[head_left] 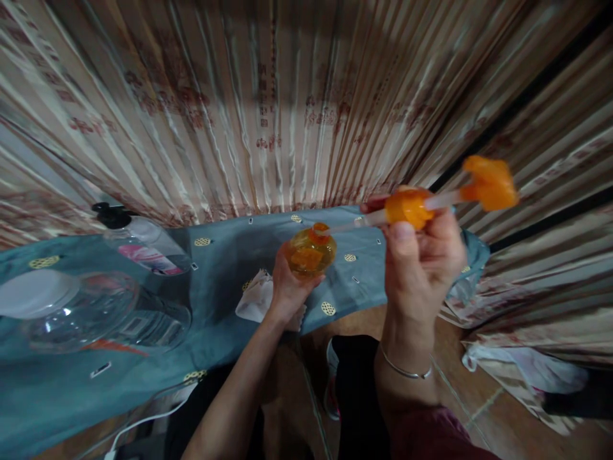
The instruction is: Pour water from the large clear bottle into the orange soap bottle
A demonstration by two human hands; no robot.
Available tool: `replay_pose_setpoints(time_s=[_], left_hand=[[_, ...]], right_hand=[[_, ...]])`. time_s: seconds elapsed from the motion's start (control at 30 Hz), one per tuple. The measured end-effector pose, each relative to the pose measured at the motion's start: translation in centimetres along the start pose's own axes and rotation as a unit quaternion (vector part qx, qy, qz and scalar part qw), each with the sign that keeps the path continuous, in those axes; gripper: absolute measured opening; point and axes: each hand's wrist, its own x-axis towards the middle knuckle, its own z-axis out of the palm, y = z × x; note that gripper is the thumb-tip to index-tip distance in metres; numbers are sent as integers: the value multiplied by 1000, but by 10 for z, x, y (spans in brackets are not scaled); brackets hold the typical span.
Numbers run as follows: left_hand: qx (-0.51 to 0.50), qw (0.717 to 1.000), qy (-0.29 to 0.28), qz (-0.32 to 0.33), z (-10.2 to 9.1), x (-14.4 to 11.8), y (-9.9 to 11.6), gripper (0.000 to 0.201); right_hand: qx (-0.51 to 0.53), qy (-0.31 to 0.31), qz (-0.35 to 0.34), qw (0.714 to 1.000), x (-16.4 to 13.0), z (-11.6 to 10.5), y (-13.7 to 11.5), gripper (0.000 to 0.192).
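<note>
Amber and see-through, the small bottle (320, 254) is in your left hand (290, 281), fingers curled around its body, over the near middle of the table; you cannot tell from here whether its base touches anything. Your right hand (421, 255) pinches the collar of the orange pump (409, 207), its head pointing up and to the right. The pump's pale tube (352, 225) slants down to the bottle's mouth, though whether its tip is inside is unclear. A thin bracelet (407, 372) circles your right wrist. Just beside your left hand, a crumpled white tissue (253, 299) lies on the blue-green tablecloth (215, 271). Farther left are a clear bottle with a black top (149, 244) and, nearer you, a big clear jar with a white lid (108, 313). Behind the table hangs a pleated, patterned curtain (292, 96).
</note>
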Motion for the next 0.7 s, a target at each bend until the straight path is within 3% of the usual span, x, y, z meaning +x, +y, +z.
replay_pose_setpoints(time_s=[0.17,0.27,0.4,0.5,0.57,0.67,0.7], left_hand=[[4,1000,-3,-3,-2,2,2,93],[2,1000,-1,-9,-3,3,3,91],[6,1000,-1,-12,-2,3,2,92],[9,1000,4,-8,-1,3,1,93],[6,1000,12,-5,-1,4,1,94],[-7,1000,18,1,0,6,0,93],[-11,1000,17,4,0,7,0,93]], right_hand=[[-84,140,-95,982,4,-7,-33,17],[-127,193,-66,971,3,-11,-45,26],[-129,181,-50,974,4,-21,-49,22],[-160,127,-139,969,6,-36,-52,20],[-163,90,-160,969,6,-50,-56,24],[-145,119,-103,977,4,-78,-65,18],[-155,151,-51,975,3,-88,-68,17]])
